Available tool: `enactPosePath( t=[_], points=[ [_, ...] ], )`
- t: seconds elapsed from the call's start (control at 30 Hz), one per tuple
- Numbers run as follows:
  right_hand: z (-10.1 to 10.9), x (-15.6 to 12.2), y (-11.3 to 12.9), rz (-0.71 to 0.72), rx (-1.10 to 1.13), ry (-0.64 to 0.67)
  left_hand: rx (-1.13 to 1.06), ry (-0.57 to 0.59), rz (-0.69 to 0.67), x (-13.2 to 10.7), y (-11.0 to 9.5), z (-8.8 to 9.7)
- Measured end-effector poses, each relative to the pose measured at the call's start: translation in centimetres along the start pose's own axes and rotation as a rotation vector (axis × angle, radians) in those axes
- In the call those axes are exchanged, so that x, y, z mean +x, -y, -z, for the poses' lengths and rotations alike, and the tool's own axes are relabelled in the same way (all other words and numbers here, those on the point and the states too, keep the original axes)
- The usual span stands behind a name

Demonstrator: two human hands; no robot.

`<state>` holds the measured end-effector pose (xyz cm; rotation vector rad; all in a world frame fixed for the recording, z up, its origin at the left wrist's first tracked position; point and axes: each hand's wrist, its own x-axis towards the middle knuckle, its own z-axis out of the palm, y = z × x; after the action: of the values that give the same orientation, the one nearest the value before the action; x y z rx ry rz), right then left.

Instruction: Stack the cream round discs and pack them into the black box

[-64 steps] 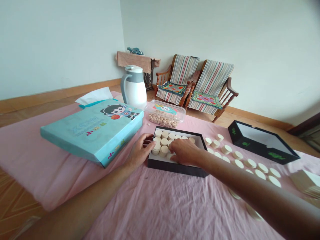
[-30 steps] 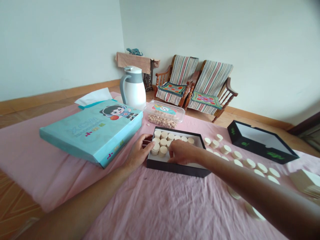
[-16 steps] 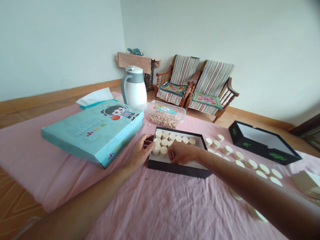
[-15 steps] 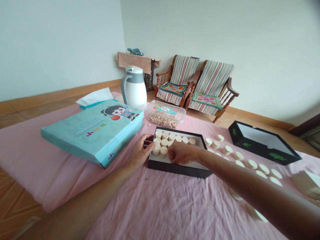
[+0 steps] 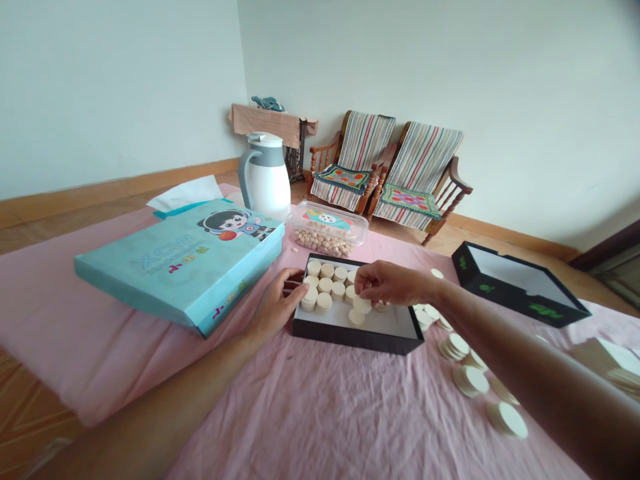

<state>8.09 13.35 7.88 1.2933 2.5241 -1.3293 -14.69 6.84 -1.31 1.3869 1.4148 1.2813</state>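
Note:
My left hand (image 5: 281, 298) grips the left end of a shallow black box (image 5: 350, 337) with a white inside, thumb at the rim beside the discs. Short stacks of pale round wooden discs (image 5: 325, 285) stand in rows in the box's back and left part. Over the box, my right hand (image 5: 385, 283) is closed in a pinch on a pale wooden disc (image 5: 361, 305). Just below it, another disc (image 5: 357, 317) shows on the box floor. My right hand hides part of the rows behind it.
More disc stacks (image 5: 470, 381) lie on the pink cloth (image 5: 320, 413) at right, partly behind my forearm. A black lid (image 5: 520, 293) and square wooden pieces (image 5: 607, 363) are farther right. A blue carton (image 5: 175, 267), thermos jug (image 5: 270, 177) and clear snack tub (image 5: 327, 230) stand left and behind.
My right hand has risen from the box floor and moved right, with discs now visible beneath its fingers. My left hand stays at the box's left end. The view has shifted slightly.

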Motion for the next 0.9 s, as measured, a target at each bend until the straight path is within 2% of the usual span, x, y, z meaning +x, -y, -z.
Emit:
enactPosePath(
  t=[0.1,0.23,0.57,0.73,0.9],
  points=[
    [-0.6,0.1,-1.0,0.028,-0.044,0.048,-0.003,-0.001,0.004,0.0,0.0,0.0],
    [-1.6,0.7,-1.8,0.067,-0.112,0.01,0.012,-0.003,0.004,0.0,0.1,0.0],
    [-1.7,0.2,-0.5,0.033,-0.374,-0.159,0.003,-0.008,-0.006,0.1,0.1,0.0],
    [-1.9,-1.1,0.3,0.069,-0.493,-0.114,-0.007,-0.004,-0.002,0.1,0.1,0.0],
    [-2.5,-1.4,-0.4,0.149,-0.585,-0.061,0.005,-0.007,-0.002,-0.2,0.1,-0.1]
  ],
)
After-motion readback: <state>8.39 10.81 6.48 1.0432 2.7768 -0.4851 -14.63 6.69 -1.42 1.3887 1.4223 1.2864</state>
